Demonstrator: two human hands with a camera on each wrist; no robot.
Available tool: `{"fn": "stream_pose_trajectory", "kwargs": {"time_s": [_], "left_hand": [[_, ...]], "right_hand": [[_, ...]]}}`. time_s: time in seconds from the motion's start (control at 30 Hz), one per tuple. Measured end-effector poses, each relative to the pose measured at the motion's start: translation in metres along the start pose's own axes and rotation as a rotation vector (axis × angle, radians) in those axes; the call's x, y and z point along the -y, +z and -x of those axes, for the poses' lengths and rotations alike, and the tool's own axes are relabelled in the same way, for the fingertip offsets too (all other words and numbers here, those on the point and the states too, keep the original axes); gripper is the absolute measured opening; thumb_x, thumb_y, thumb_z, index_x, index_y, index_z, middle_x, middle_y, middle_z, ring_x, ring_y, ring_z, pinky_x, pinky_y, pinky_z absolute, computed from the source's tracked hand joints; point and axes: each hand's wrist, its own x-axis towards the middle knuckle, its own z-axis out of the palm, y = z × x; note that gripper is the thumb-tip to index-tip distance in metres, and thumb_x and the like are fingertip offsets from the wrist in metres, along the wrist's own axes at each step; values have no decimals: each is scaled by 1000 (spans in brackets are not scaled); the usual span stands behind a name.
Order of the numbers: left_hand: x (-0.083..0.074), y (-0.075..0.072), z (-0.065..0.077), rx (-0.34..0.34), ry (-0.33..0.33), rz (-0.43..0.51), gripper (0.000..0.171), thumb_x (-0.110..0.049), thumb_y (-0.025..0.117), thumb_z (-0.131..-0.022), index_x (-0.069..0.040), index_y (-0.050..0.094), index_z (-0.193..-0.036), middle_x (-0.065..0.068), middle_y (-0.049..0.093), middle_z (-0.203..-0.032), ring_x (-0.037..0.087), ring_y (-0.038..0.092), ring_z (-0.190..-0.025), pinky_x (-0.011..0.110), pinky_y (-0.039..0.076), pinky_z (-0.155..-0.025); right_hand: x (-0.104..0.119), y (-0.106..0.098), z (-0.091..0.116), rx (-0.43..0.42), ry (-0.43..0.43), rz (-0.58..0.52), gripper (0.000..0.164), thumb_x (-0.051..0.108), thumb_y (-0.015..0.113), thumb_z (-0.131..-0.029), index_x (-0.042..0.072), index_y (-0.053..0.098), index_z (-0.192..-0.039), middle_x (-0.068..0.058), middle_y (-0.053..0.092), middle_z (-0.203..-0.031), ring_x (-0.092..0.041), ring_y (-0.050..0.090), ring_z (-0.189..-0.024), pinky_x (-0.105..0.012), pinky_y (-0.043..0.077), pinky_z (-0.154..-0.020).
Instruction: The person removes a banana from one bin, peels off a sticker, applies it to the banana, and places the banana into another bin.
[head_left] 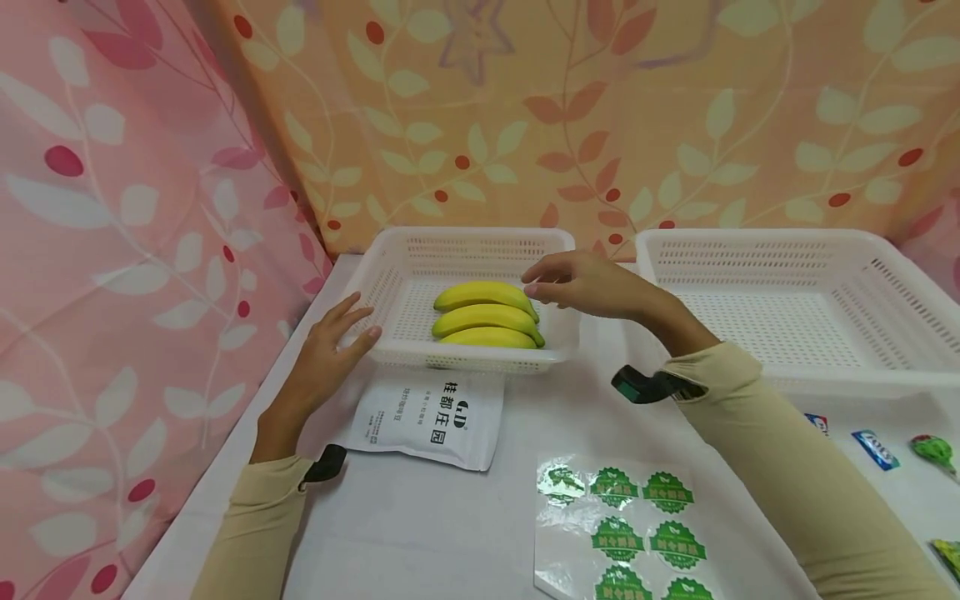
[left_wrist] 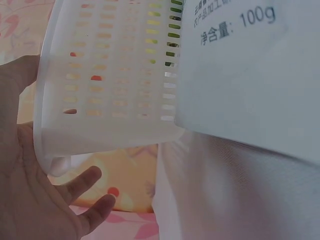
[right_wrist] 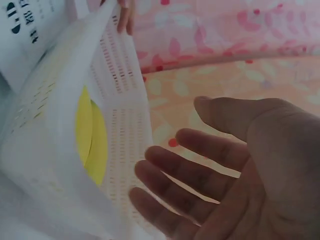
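Note:
Three yellow bananas (head_left: 486,317) lie side by side in the left white plastic basket (head_left: 480,357). My left hand (head_left: 322,354) is at this basket's left front corner, fingers spread; in the left wrist view its thumb and fingertips are right at the basket rim (left_wrist: 42,100). Over the basket's right side hovers my right hand (head_left: 592,283), close to the banana ends. The right wrist view shows this hand (right_wrist: 215,175) with its fingers extended and nothing in the palm. A white printed pouch (head_left: 431,417) lies against the basket's front, its back edge hidden under the rim.
On the right stands a second white basket (head_left: 780,375). A sheet of green round stickers (head_left: 617,537) lies at the front. Small wrapped items, including a blue packet (head_left: 875,450) and a green-wrapped lollipop (head_left: 932,448), lie beyond my right forearm. Patterned cloth (head_left: 480,125) borders the table behind.

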Motion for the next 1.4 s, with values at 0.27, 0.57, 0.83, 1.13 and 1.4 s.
{"fn": "stream_pose_trajectory", "kwargs": {"time_s": [0.27,0.57,0.83,1.13,1.4], "left_hand": [[0,0,1,-8,1,0,62,-50,59,-106,-12,54,-156,1,27,-176,46,21,-159,80,18,-118],[1,2,0,-8,2,-3,64,-53,57,-106,-13,54,-156,0,26,-176,46,21,-159,81,17,-118],[1,3,-1,-6,14,-15,63,-52,56,-107,-11,54,-155,1,27,-175,44,21,-160,79,16,-119],[1,3,-2,-7,26,-10,63,-51,57,-107,-11,55,-155,2,28,-175,41,22,-161,76,19,-121],[2,5,-3,2,24,-14,63,-52,56,-107,-11,54,-155,2,27,-175,40,22,-161,75,19,-122]], "right_hand": [[-3,9,-46,236,153,-210,53,36,60,-107,7,56,-151,-20,62,-144,-39,61,-132,-50,58,-102],[3,28,-68,334,306,-221,52,39,62,-106,10,59,-149,-14,62,-144,-35,58,-136,-57,56,-102],[0,41,-74,346,371,-194,45,37,64,-104,10,65,-141,-12,63,-137,-34,56,-133,-59,57,-99],[-1,47,-73,356,345,-63,39,30,73,-100,8,70,-131,-5,59,-112,-25,55,-108,-48,59,-97],[0,48,-68,327,356,-9,47,17,79,-94,8,68,-139,-12,60,-133,-31,63,-116,-47,60,-97]]}}
